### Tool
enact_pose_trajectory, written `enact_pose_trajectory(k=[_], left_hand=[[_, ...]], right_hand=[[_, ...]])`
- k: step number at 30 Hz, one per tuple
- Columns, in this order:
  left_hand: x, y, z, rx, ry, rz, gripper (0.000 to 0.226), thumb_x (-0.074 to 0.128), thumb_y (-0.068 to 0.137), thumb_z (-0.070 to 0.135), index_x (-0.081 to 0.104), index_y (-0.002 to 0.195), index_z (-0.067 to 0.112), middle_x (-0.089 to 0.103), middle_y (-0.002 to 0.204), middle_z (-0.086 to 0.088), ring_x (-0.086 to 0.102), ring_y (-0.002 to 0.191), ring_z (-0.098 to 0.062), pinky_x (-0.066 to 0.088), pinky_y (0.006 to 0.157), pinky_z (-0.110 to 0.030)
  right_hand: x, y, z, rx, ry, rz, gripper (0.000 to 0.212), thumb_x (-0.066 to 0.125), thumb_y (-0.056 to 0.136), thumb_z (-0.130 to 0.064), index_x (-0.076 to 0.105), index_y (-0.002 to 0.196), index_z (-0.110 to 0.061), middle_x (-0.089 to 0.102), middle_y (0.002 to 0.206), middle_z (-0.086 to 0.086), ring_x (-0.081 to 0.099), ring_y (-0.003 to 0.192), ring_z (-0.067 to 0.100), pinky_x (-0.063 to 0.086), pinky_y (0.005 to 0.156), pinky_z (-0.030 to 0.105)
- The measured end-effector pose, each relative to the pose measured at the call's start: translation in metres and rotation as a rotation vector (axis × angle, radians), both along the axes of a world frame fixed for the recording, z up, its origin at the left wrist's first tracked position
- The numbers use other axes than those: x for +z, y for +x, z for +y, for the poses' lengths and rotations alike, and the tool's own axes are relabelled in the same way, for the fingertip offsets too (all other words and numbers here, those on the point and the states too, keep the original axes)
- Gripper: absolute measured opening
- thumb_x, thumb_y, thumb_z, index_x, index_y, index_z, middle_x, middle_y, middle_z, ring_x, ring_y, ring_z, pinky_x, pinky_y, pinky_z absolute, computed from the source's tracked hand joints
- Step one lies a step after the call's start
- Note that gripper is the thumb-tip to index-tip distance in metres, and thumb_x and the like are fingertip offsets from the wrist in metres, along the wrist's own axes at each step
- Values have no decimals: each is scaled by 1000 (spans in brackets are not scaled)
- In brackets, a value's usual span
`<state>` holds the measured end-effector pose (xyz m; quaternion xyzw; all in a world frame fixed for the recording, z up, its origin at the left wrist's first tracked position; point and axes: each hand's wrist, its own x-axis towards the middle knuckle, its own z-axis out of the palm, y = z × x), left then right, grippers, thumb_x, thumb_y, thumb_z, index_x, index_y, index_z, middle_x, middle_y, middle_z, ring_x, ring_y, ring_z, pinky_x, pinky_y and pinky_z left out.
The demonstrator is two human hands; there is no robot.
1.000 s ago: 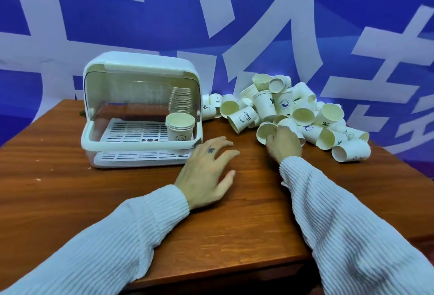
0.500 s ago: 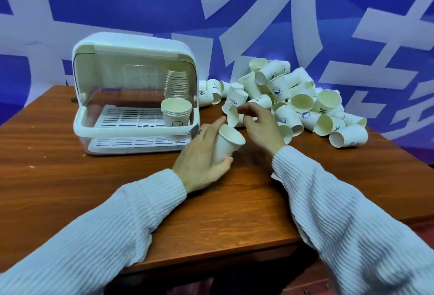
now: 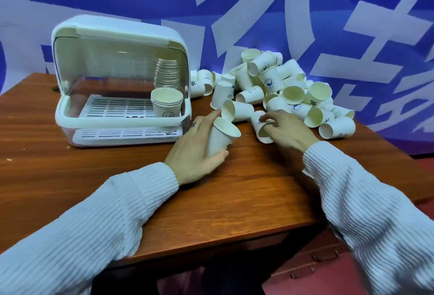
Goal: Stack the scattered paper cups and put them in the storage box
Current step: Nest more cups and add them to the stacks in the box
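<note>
Cups (image 3: 277, 88) heaped right of box (image 3: 117, 78); one cup (image 3: 220, 137) gripped by left hand (image 3: 195, 151); right hand (image 3: 288, 128) seemingly pinching fallen cup (image 3: 260, 125).

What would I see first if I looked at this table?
First you would spot the big messy pile of paper cups heaped at the back right of the wooden table. To its left stands the white storage box, open at the front, with cup stacks inside. In front, the left hand holds one cup while the right hand takes another cup from the pile's edge.
</note>
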<state>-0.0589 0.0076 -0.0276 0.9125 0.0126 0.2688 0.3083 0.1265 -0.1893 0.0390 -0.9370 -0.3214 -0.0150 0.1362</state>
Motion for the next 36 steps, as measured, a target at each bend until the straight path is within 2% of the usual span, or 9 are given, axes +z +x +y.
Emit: enact_pose_trajectory(k=[5, 8, 14, 17, 19, 23, 27, 31, 36], left_hand=[[-3, 1, -3, -29, 9, -9, 92, 65, 83, 56, 17, 158, 34, 43, 138, -1, 52, 126, -25, 45, 104, -46], [1, -2, -7, -30, -18, -51, 87, 67, 83, 58, 23, 154, 33, 43, 143, 0, 50, 129, -22, 45, 105, -47], [34, -11, 4, 118, -140, -460, 84, 76, 81, 46, 34, 149, 20, 45, 143, 8, 47, 130, -3, 37, 107, -18], [53, -18, 28, 273, -204, -650, 82, 80, 84, 38, 36, 150, 15, 44, 144, 13, 46, 131, -1, 40, 107, -20], [61, -24, 44, 330, -236, -702, 80, 78, 85, 40, 36, 149, 19, 41, 141, 25, 44, 125, 10, 36, 100, -7], [62, -38, 72, 405, -313, -696, 79, 77, 85, 47, 34, 149, 28, 46, 141, 16, 47, 127, 3, 40, 100, -11], [53, -50, 87, 460, -350, -658, 80, 76, 84, 50, 32, 149, 37, 42, 138, 29, 45, 128, 2, 44, 105, -19], [49, -54, 97, 480, -370, -598, 81, 76, 81, 52, 31, 148, 41, 45, 142, 15, 49, 131, -8, 50, 106, -42], [57, -49, 102, 470, -400, -536, 81, 78, 80, 49, 32, 147, 39, 52, 140, 3, 55, 123, -10, 52, 100, -31]], right_hand=[[-9, 4, -23, 5, -46, -281, 28, 58, 92, -23, 65, 118, -31, 61, 124, -1, 63, 110, 30, 53, 83, 45], [-3, 0, -23, 25, 170, -435, 21, 60, 97, -27, 73, 113, -25, 68, 109, 1, 65, 100, 31, 51, 76, 41], [35, -37, 29, 74, 720, -159, 11, 72, 91, -30, 78, 87, -22, 70, 70, -7, 64, 71, 10, 50, 72, 34], [54, -53, 69, 127, 833, -26, 17, 67, 93, -29, 76, 85, -17, 68, 62, 0, 71, 58, 16, 53, 60, 32], [64, -61, 97, 158, 869, 46, 17, 65, 92, -24, 73, 82, -14, 67, 63, 10, 72, 53, 20, 54, 54, 35], [69, -66, 144, 199, 741, 20, 20, 60, 92, -28, 71, 87, -12, 70, 70, 10, 74, 69, 29, 59, 74, 50], [60, -64, 167, 229, 547, -91, 14, 60, 90, -30, 60, 102, -22, 71, 77, 4, 67, 86, 35, 53, 81, 43], [54, -60, 181, 240, 321, -186, 11, 63, 86, -28, 67, 96, -26, 74, 92, 5, 64, 98, 33, 46, 78, 36], [28, -64, 191, 240, 193, -202, 12, 60, 90, -26, 71, 94, -25, 73, 99, 5, 66, 101, 33, 51, 82, 39]])
